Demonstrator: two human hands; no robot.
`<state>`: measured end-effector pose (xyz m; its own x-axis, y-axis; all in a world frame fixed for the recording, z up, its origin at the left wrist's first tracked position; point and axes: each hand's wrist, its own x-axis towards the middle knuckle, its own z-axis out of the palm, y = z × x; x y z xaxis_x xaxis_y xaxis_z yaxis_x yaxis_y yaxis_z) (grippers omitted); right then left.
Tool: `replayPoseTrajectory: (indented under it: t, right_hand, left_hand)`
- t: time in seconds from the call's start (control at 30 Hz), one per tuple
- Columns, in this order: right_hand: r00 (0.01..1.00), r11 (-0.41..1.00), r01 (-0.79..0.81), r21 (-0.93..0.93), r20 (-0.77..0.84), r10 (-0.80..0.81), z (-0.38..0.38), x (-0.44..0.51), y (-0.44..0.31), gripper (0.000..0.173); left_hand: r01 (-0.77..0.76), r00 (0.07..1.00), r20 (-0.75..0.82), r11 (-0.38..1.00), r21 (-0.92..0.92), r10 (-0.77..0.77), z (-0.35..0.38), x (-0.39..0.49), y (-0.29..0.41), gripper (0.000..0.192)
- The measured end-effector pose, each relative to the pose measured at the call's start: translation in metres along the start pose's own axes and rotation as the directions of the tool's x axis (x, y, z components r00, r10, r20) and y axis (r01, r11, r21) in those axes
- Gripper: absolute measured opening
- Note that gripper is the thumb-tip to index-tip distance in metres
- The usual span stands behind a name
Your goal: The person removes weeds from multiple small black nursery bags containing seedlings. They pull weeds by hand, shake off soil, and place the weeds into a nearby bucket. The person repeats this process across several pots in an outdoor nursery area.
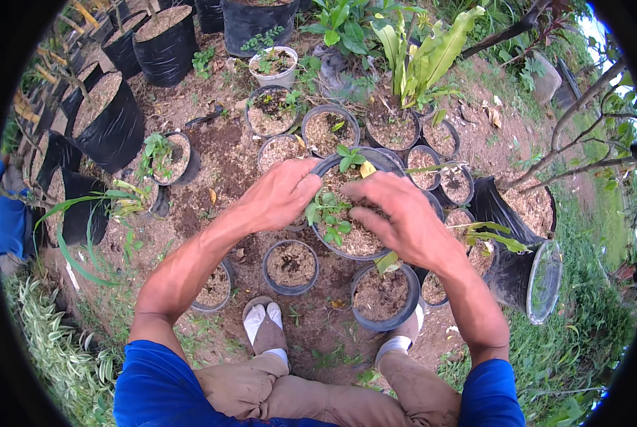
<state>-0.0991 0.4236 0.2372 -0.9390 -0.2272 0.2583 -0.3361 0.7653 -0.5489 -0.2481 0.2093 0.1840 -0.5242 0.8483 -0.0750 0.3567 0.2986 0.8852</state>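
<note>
A large black plastic plant pot stands before me, filled with pale chaffy growing mix. Small leafy green seedlings grow inside it, and another sprig rises by its far rim. My left hand grips the pot's left rim, its fingers partly hidden. Over the right half of the mix hovers my right hand, fingers bent and apart beside the seedlings, with nothing visible between them. A yellow leaf lies just beyond those fingers. Whether the fingertips touch the mix is unclear.
Smaller pots surround the large one, including a round pot near my left foot and another by my right foot. Black grow bags line the left. A strap-leaved plant stands behind; a tilted black container is at right.
</note>
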Motion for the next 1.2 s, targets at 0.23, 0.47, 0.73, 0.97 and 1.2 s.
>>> replayPoseTrajectory:
  t: [0.23, 0.47, 0.73, 0.97, 1.2]
  right_hand:
    - [0.996, 0.998, 0.058, -0.033, 0.077, -0.056, 0.022, -0.001, 0.006, 0.022]
    - [0.801, 0.693, -0.512, 0.507, -0.010, 0.599, 0.015, -0.008, 0.001, 0.014]
    - [0.897, 0.918, -0.394, 0.054, -0.195, 0.397, -0.021, -0.010, -0.013, 0.007]
    - [0.925, 0.935, -0.335, -0.118, -0.232, 0.302, 0.010, 0.002, 0.000, 0.015]
    - [0.786, 0.703, -0.446, 0.553, -0.133, 0.603, 0.011, -0.005, 0.022, 0.021]
  left_hand:
    - [-0.090, 0.995, 0.025, 0.994, -0.059, 0.092, 0.009, -0.001, 0.013, 0.036]
    - [-0.053, 0.997, 0.051, 0.998, 0.018, 0.052, 0.007, -0.001, 0.018, 0.035]
    - [-0.088, 0.996, -0.025, 0.996, 0.031, 0.089, 0.011, 0.002, 0.010, 0.031]
    - [-0.009, 1.000, 0.007, 1.000, 0.025, 0.009, 0.016, -0.001, 0.024, 0.028]
    - [-0.068, 0.994, -0.085, 0.998, -0.008, 0.067, 0.017, -0.006, 0.026, 0.027]
